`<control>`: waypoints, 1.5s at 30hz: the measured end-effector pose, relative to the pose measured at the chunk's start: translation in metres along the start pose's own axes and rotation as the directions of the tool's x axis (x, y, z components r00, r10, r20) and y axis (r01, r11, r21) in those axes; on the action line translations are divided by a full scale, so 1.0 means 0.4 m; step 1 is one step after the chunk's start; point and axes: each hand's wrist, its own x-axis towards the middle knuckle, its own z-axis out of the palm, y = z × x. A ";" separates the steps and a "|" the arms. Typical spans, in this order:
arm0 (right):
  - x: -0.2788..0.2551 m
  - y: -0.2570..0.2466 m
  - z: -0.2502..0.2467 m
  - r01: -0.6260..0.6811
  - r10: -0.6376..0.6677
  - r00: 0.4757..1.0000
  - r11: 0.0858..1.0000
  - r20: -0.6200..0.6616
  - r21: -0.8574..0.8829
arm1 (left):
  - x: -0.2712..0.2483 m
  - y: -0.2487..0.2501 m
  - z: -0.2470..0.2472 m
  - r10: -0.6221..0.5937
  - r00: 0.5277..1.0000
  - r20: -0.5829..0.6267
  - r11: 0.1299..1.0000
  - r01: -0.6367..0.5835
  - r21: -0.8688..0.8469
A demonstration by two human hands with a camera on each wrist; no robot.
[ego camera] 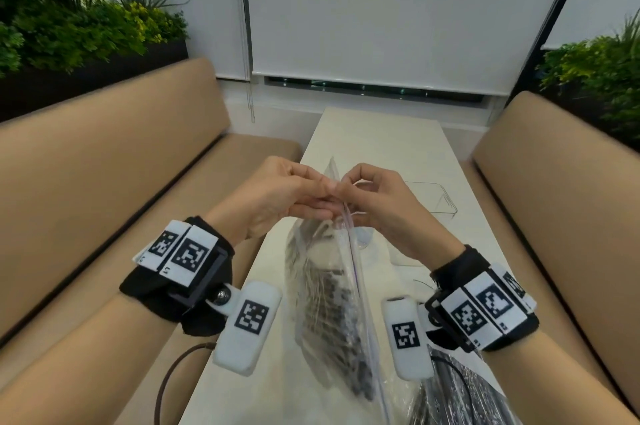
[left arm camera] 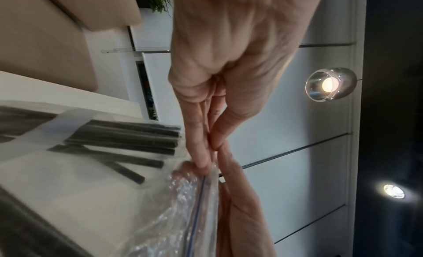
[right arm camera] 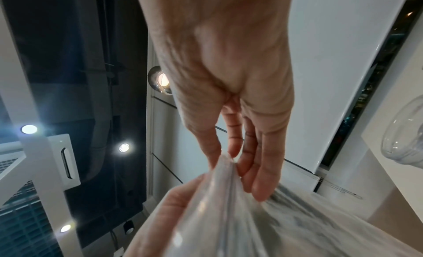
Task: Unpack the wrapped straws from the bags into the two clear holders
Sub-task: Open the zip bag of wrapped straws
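A clear zip bag (ego camera: 329, 293) full of dark wrapped straws (left arm camera: 128, 139) hangs above the white table (ego camera: 374, 144). My left hand (ego camera: 298, 196) and right hand (ego camera: 360, 192) both pinch its zip strip (left arm camera: 199, 203) at the top, one on each side, fingertips almost touching. The left wrist view shows thumb and fingers pressed on the seal; the right wrist view shows the bag's top (right arm camera: 225, 172) bunched between my fingers. A second bag of straws (ego camera: 460, 393) lies at the near right. One clear holder (ego camera: 433, 198) stands behind my right hand; another clear holder (ego camera: 365, 237) shows partly beneath it.
Tan benches (ego camera: 104, 182) run along both sides of the narrow table. Planters with greenery (ego camera: 69, 19) sit behind the benches. A white blind (ego camera: 398, 9) covers the window at the far end. A brown cable (ego camera: 173, 376) loops at the table's near left.
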 end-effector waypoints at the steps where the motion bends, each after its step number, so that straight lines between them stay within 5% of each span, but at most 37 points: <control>1: -0.001 -0.002 -0.005 0.014 -0.014 1.000 1.000 0.018 -0.007 | -0.001 -0.001 0.000 -0.001 1.000 0.003 1.000 0.001 -0.004; 4: -0.003 -0.004 -0.013 0.033 -0.033 0.998 0.999 0.052 -0.003 | -0.004 -0.001 0.006 -0.017 1.000 -0.011 1.000 0.017 0.002; 6: 0.003 -0.001 -0.003 0.050 -0.052 0.998 0.995 -0.020 -0.088 | -0.006 -0.010 0.031 0.062 0.988 -0.144 0.985 -0.038 0.166; 7: 0.007 0.002 0.005 0.081 -0.104 0.990 0.972 -0.093 -0.222 | -0.002 -0.020 0.044 0.191 0.956 -0.223 0.925 -0.099 0.366; 9: 0.014 0.010 0.013 0.138 -0.281 0.936 0.847 -0.212 -0.514 | 0.004 -0.037 0.058 0.508 0.820 -0.262 0.665 -0.180 0.725; 11: 0.013 0.009 0.009 0.158 -0.362 0.901 0.787 -0.239 -0.597 | 0.005 -0.040 0.047 0.660 0.728 -0.186 0.500 -0.241 0.832; 13: 0.013 0.007 0.005 0.157 -0.335 0.917 0.803 -0.217 -0.575 | 0.015 -0.046 0.034 0.642 0.765 -0.044 0.393 -0.279 0.876; 15: 0.019 0.007 0.006 0.136 -0.280 0.934 0.852 -0.222 -0.505 | 0.017 -0.057 0.038 0.514 0.857 0.028 0.369 -0.251 0.895; 18: 0.028 0.015 0.014 0.118 -0.251 0.928 0.900 -0.277 -0.420 | 0.020 -0.065 0.039 0.327 0.937 -0.122 0.666 -0.137 0.733; 20: 0.034 0.024 0.023 0.093 -0.229 0.930 0.903 -0.286 -0.420 | 0.034 -0.070 0.035 0.314 0.932 -0.182 0.739 -0.120 0.664; 24: 0.038 0.042 0.054 -0.005 -0.087 0.980 0.891 -0.181 -0.454 | 0.038 -0.085 0.030 0.447 0.894 -0.009 0.567 -0.276 0.776; 27: 0.038 0.060 0.010 -0.049 -0.078 0.980 0.799 -0.183 -0.599 | 0.014 -0.094 -0.034 0.546 0.824 0.152 0.394 -0.413 0.821; 29: 0.024 0.068 -0.050 -0.143 -0.013 0.975 0.724 -0.220 -0.675 | -0.005 -0.089 -0.110 0.471 0.870 0.145 0.346 -0.334 0.877; 32: -0.004 0.075 -0.107 -0.273 0.166 0.960 0.726 -0.224 -0.631 | -0.038 -0.069 -0.184 0.173 0.983 0.062 -0.001 -0.063 0.998; 33: -0.008 0.077 -0.111 -0.306 0.220 0.952 0.745 -0.214 -0.594 | -0.040 -0.075 -0.194 0.093 0.994 0.058 -0.035 -0.055 0.998; 35: -0.014 0.085 -0.104 -0.354 0.277 0.934 0.807 -0.226 -0.473 | -0.037 -0.092 -0.192 0.031 0.991 0.131 0.118 -0.134 0.984; 38: -0.025 0.103 -0.067 -0.419 0.391 0.908 0.870 -0.152 -0.261 | -0.007 -0.125 -0.175 0.052 0.997 0.052 0.663 -0.073 0.745; 40: -0.034 0.122 -0.026 -0.470 0.477 0.879 0.867 0.005 -0.168 | 0.005 -0.148 -0.149 -0.017 0.998 -0.056 0.874 0.042 0.484; 43: -0.024 0.149 -0.008 -0.455 0.456 0.888 0.890 0.052 -0.035 | 0.027 -0.194 -0.144 0.007 0.997 -0.081 0.880 0.033 0.474; 45: -0.009 0.157 -0.033 -0.393 0.388 0.919 0.914 -0.068 -0.095 | 0.042 -0.212 -0.168 0.085 0.990 -0.110 0.721 0.015 0.692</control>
